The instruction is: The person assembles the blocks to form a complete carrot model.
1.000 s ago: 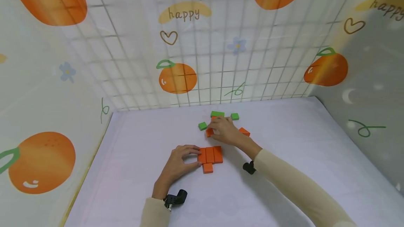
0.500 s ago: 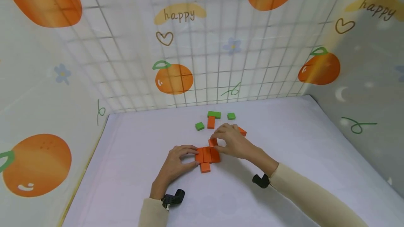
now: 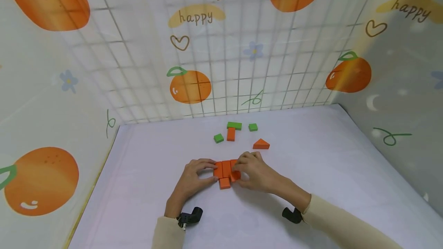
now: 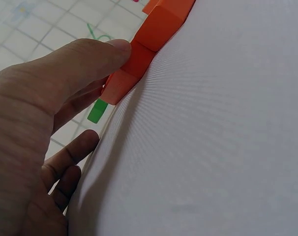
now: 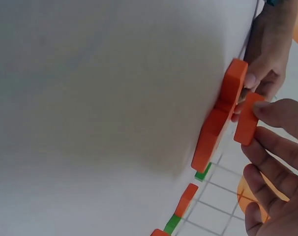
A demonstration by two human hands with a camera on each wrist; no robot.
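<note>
Three orange rectangular blocks (image 3: 226, 168) lie side by side on the white tabletop, with a small orange block (image 3: 225, 183) against their near edge. My left hand (image 3: 194, 178) holds the leftmost rectangle between thumb and fingers at its two ends; the thumb (image 4: 114, 51) shows against orange in the left wrist view. At the row's right side my right hand (image 3: 259, 173) pinches another small orange block (image 5: 248, 119) between thumb and fingers. In the right wrist view that block is apart from the others, raised off the table. My right fingers partly hide the rightmost rectangle.
Behind the row lie a long green block (image 3: 234, 125), an upright-pointing orange rectangle (image 3: 231, 134), two small green blocks (image 3: 253, 127) and an orange triangular block (image 3: 261, 144). A patterned curtain (image 3: 221, 60) rises behind the table.
My right hand has picked up the small orange block from behind the row and carried it nearer, over to the row's near right side. The left hand stays at the row's left end.
</note>
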